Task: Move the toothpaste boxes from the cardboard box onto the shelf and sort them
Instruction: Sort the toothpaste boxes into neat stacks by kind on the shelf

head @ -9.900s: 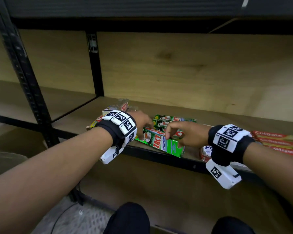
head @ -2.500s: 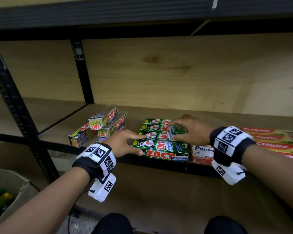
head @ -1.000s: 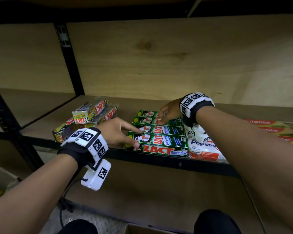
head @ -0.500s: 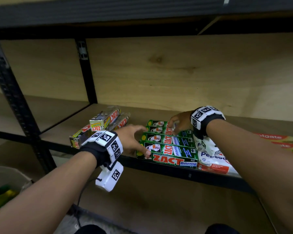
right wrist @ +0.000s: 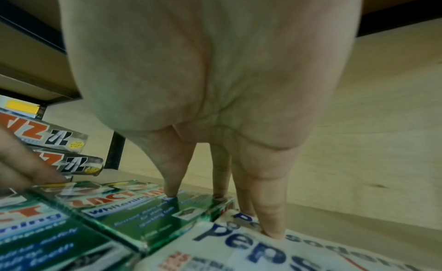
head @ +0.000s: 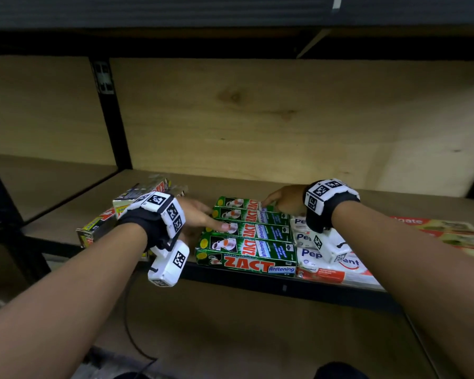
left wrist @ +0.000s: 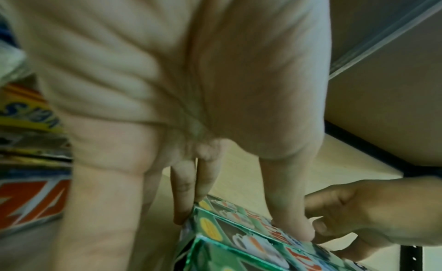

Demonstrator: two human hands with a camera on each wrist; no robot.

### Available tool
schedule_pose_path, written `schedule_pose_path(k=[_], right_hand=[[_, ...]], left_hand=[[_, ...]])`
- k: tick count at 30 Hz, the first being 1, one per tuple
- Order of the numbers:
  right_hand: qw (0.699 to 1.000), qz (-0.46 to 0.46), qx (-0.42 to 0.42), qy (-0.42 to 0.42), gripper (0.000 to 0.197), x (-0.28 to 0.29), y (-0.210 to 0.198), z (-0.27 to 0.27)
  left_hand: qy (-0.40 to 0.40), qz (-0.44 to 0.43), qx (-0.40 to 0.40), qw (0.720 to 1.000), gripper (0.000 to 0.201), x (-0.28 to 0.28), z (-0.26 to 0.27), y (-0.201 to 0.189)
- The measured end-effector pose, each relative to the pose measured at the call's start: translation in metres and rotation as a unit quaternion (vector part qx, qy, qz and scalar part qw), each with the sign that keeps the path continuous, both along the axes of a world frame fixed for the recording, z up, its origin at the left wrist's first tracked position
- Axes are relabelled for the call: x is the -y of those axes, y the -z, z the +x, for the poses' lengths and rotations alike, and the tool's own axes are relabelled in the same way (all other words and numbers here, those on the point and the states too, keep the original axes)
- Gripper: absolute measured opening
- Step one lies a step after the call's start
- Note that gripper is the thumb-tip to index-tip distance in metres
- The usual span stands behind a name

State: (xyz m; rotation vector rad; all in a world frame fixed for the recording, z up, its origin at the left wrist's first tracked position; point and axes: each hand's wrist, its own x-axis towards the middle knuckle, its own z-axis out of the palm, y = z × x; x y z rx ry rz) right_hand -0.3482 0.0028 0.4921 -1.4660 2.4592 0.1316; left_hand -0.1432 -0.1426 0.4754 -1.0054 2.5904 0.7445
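Green boxes (head: pixel 246 236) lie flat in row on shelf (head: pixel 394 199), near edge, centre. Left hand (head: pixel 195 216), fingers straight, nothing grasped, presses row's left ends, thumb on top. Right hand (head: pixel 283 199), fingers straight, nothing grasped, fingertips (right wrist: pixel 171 192) on far green box's right end and on white boxes (head: pixel 323 258) just right. Silver boxes (head: pixel 115 214) stacked left; red boxes (head: pixel 449 231) far right.

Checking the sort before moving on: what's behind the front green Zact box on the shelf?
Three more green Zact boxes lie in a row behind the front box, reaching toward the wooden back wall. The right hand covers the rearmost box's right end.
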Motion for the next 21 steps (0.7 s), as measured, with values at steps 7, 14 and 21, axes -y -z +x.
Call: schedule_pose_path(k=[7, 14, 21], right_hand=[[1.0, 0.002, -0.015, 0.005, 0.046, 0.0, -0.008, 0.019], [0.998, -0.065, 0.007, -0.003, 0.037, 0.025, -0.032, 0.064], [0.984, -0.144, 0.099, -0.027, 0.035, 0.064, -0.05, 0.149]], left_hand=[[0.001, -0.023, -0.06, 0.998, 0.088, -0.01, 0.012, -0.006], [0.0, -0.011, -0.22, 0.975, 0.04, -0.001, 0.062, -0.049], [-0.08, -0.062, -0.326, 0.94, 0.008, 0.048, 0.135, -0.067]])
